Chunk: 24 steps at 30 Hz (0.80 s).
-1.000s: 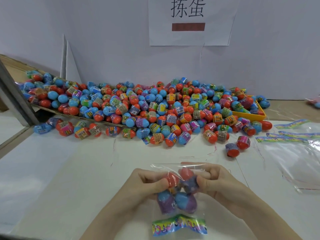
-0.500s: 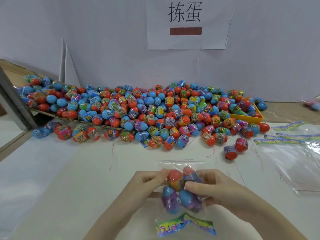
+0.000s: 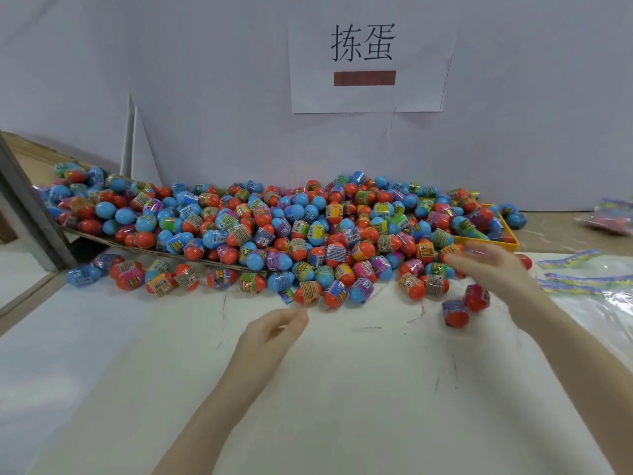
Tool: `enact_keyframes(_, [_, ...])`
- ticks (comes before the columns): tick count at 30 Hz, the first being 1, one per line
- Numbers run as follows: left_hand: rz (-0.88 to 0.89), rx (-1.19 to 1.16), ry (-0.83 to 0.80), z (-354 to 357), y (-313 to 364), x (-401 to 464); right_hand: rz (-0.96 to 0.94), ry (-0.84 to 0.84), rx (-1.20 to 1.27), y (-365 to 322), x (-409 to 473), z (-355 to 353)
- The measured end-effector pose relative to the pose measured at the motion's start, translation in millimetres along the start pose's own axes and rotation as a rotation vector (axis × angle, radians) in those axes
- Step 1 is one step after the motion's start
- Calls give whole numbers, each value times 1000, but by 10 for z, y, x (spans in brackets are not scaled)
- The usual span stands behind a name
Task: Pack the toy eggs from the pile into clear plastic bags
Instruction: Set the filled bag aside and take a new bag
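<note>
A big pile of toy eggs (image 3: 274, 231), blue and orange with printed wrappers, lies along the back of the white table (image 3: 102, 371). My left hand (image 3: 270, 334) hovers just before the pile's front edge, fingers loosely curled, holding nothing. My right hand (image 3: 493, 265) is blurred and stretched out flat over the right end of the pile, empty. Two loose eggs (image 3: 464, 305) lie just below it. Empty clear plastic bags with colourful header strips (image 3: 582, 279) lie at the right edge. The filled bag from before is out of view.
A yellow tray (image 3: 507, 243) holds eggs at the back right. A cardboard sheet (image 3: 191, 260) under the pile's left part slopes down from a grey frame (image 3: 30, 217). A paper sign (image 3: 370, 53) hangs on the wall. More bagged items (image 3: 613, 217) sit far right.
Both hands let go of the filled bag, which has left the view. My right hand has swung up to the right over the pile; my left hand has moved forward toward the eggs.
</note>
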State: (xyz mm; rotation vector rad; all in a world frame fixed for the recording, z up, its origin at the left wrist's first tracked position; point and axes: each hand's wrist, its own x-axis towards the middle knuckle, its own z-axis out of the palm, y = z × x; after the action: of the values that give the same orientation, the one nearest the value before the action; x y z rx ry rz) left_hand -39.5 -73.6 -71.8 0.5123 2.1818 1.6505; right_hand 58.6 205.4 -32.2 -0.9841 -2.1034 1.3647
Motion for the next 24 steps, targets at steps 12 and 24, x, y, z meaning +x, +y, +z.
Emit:
enact_keyframes(12, [248, 462, 108, 220, -102, 250, -94, 8, -630, 231, -157, -17])
enact_keyframes(24, [310, 478, 169, 287, -244, 120, 267, 213, -876, 889, -377, -1002])
